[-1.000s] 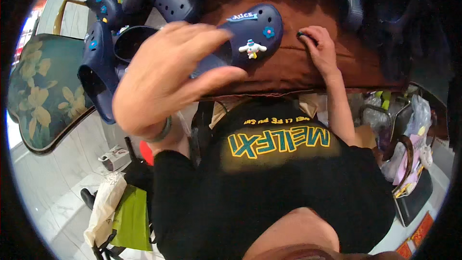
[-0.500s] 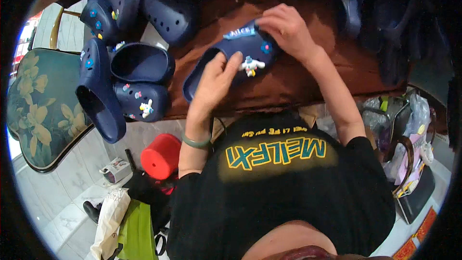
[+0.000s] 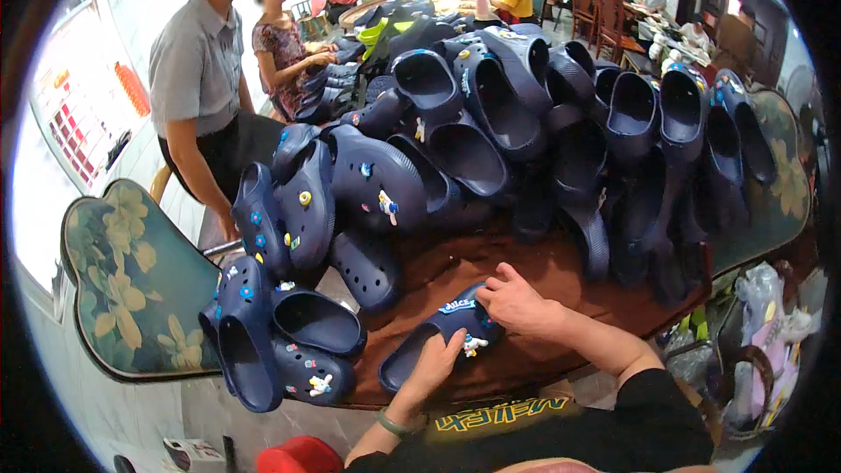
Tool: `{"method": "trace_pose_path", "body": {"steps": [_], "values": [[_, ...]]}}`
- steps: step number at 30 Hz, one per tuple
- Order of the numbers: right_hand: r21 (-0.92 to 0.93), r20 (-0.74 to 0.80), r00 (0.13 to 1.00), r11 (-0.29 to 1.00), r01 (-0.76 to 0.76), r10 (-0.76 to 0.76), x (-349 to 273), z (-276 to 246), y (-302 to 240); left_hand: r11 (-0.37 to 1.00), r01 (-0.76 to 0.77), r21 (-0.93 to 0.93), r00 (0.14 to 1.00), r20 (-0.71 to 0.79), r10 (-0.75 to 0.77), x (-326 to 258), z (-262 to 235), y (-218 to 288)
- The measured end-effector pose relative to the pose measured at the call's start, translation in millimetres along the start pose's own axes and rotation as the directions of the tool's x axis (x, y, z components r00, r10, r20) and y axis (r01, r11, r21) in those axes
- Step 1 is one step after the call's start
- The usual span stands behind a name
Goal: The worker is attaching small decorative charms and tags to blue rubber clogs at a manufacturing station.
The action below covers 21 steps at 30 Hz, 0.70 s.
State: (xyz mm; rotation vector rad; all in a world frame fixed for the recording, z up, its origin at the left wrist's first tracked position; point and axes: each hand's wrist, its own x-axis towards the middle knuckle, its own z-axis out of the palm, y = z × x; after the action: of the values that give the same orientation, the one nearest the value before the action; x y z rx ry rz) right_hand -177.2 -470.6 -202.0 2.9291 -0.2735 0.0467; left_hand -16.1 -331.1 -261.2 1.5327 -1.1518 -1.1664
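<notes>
A: Where does the navy clog (image 3: 438, 337) lie from the two hands?

B: Right under them, at the near edge of the counter (image 3: 455, 267), on its brown cloth. Its long axis runs slantwise: the open heel end points down toward the person's left, the toe up toward the right.

A: Which hand is on which end?

B: The left hand (image 3: 435, 364) comes up from below and grips the middle of the upper, fingers curled over it beside a small white charm (image 3: 474, 344). The right hand (image 3: 515, 302) rests on the toe end, fingers bent and pressing down on it. Both touch the shoe; neither is spread flat.

A: So which is nearer the charm?

B: The left; its fingertips sit just beside it.

A: And around it?

B: A second pair of decorated clogs (image 3: 289, 342) lies to the left, near but apart. A big heap of navy clogs (image 3: 526, 123) fills the counter beyond.
</notes>
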Motion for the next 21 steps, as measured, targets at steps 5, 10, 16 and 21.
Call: {"method": "trace_pose_path", "body": {"steps": [5, 10, 16, 21], "values": [[-0.026, 0.010, 0.995, 0.995, 0.098, -0.098, 18, -2, 7, 1.000, -0.026, 0.008, 1.000, 0.003, 0.026, 8, -6, -11], [0.056, -0.031, 0.993, 0.992, 0.116, -0.114, 19, 20, 31, 0.997, -0.009, -0.080, 1.000, 0.026, 0.011, 8, -3, -2], [0.523, -0.083, 0.971, 0.839, -0.150, 0.225, 21, 45, 34, 0.994, 0.002, -0.109, 1.000, 0.028, 0.001, 3, -1, 9], [0.848, 0.148, 0.977, 0.489, -0.205, 0.152, 38, 60, 59, 0.975, 0.070, -0.209, 0.997, 0.057, -0.059, 2, 0, 13]]}}
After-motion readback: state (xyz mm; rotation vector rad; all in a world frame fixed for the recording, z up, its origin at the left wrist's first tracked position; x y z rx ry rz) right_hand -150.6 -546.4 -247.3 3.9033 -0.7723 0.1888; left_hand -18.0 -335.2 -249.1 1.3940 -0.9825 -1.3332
